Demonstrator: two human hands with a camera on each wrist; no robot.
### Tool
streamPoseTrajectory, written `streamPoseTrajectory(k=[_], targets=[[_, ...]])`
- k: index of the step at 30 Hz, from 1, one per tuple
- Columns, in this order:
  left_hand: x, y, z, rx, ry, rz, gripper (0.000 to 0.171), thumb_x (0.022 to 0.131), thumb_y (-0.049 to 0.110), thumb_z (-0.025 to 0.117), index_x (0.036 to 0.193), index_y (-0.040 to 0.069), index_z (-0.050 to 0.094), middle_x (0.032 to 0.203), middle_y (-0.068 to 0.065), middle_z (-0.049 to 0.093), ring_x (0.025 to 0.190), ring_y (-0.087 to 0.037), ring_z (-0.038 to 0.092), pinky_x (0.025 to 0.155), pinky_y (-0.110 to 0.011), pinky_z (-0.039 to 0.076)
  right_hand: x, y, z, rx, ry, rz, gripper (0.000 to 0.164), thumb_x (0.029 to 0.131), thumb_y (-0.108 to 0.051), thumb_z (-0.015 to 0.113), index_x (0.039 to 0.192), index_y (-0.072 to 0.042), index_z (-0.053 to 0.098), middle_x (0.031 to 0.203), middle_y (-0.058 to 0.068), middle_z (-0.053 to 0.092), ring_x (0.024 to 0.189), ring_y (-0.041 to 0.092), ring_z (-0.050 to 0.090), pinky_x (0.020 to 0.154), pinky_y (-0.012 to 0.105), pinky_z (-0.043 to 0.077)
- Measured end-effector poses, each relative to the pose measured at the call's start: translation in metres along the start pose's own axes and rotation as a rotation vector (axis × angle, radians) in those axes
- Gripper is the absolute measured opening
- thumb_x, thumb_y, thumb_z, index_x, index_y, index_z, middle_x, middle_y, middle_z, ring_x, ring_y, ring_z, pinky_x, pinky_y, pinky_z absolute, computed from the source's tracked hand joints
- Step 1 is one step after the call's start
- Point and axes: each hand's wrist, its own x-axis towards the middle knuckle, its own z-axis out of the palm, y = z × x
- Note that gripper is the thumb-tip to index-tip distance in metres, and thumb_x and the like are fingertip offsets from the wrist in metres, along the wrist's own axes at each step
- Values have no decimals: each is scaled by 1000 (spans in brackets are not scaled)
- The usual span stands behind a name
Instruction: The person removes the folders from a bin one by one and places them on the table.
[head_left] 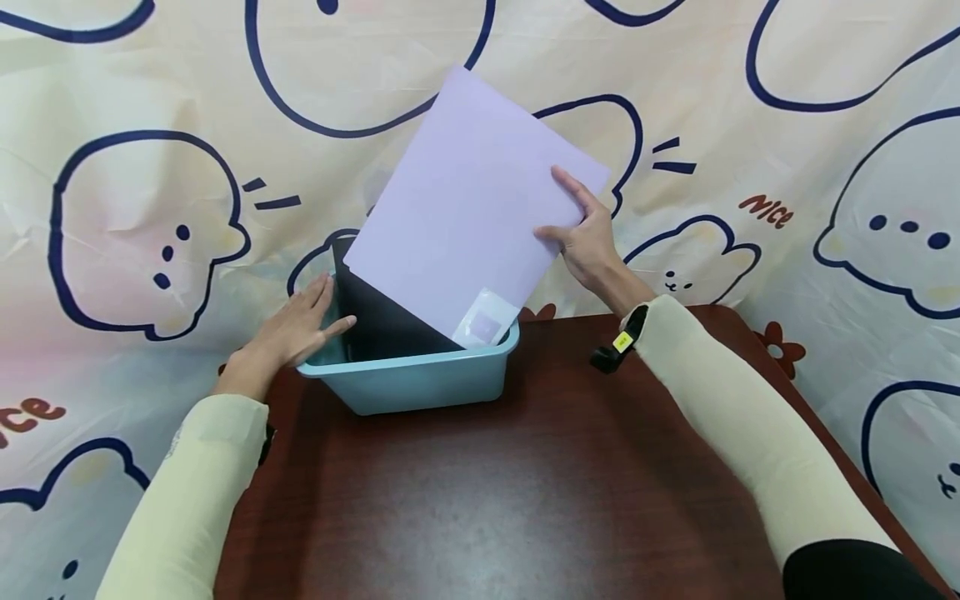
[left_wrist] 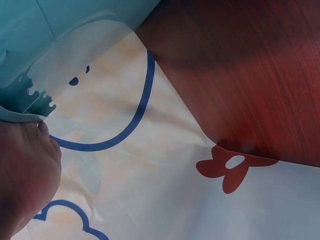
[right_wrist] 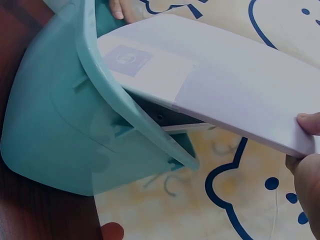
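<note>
A light-blue plastic basin (head_left: 431, 385) stands at the back of the table. My right hand (head_left: 588, 237) grips the right edge of a flat lavender folder (head_left: 465, 208), thumb on the near face, which tilts with its lower corner at the basin's right end. A clear label (head_left: 482, 321) is on that corner. Behind the lavender folder, a flat black panel (head_left: 390, 325) leans upright in the basin, partly hidden. My left hand (head_left: 296, 325) rests at the basin's left rim, fingers straight and thumb spread over the opening; the left wrist view shows this hand (left_wrist: 30, 170) against the rim.
The dark red-brown wooden table (head_left: 495, 500) extends in front of the basin. A cartoon-printed cloth (head_left: 135, 233) hangs close behind the table and along its sides.
</note>
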Motion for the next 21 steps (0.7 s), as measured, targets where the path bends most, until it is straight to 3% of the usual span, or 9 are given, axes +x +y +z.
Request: streamPoseTrajectory(k=[5, 15, 21], targets=[[1, 1, 1, 1, -2, 0, 100, 107, 68, 36, 167, 1, -7, 176, -24, -10, 161, -48, -3, 128, -67, 1, -2, -5, -10, 64, 6, -19, 87, 86, 21, 74, 156, -27, 55, 164, -2, 37, 147, 29, 38, 123, 51, 39], [1, 1, 1, 1, -6, -4, 101, 106, 69, 37, 167, 1, -7, 176, -24, -10, 162, -47, -2, 128, -67, 2, -2, -17, -26, 240, 67, 40, 91, 83, 29, 70, 153, -29, 58, 162, -1, 34, 146, 29, 38, 119, 51, 44], [1, 0, 2, 3, -1, -10, 101, 106, 69, 36, 168, 1, -6, 176, -23, -11, 161, -48, -2, 127, -68, 3, -1, -25, -35, 268, 78, 11, 93, 82, 31, 69, 154, -28, 57, 160, 0, 37, 146, 28, 40, 116, 48, 48]])
